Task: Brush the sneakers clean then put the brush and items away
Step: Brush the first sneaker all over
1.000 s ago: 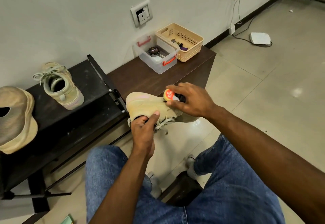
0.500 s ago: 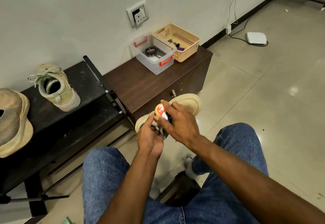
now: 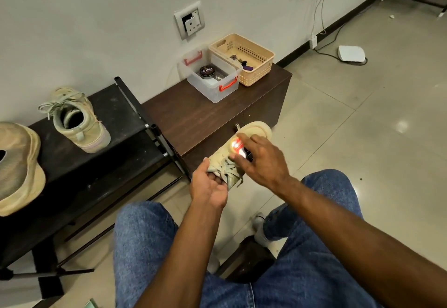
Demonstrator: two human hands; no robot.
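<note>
Now the left hand (image 3: 208, 186) has turned palm-up holding the sneaker (image 3: 238, 149), right hand (image 3: 262, 160) still gripping the brush (image 3: 238, 147).

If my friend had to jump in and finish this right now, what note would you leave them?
Left hand grips the sneaker at its laced end. Right hand holds the brush against its upper.
Second sneaker stands on the black rack. Clear box and basket sit on the brown cabinet.
Done: brushing under way.
Left: finish brushing, put the brush and items away.
</note>
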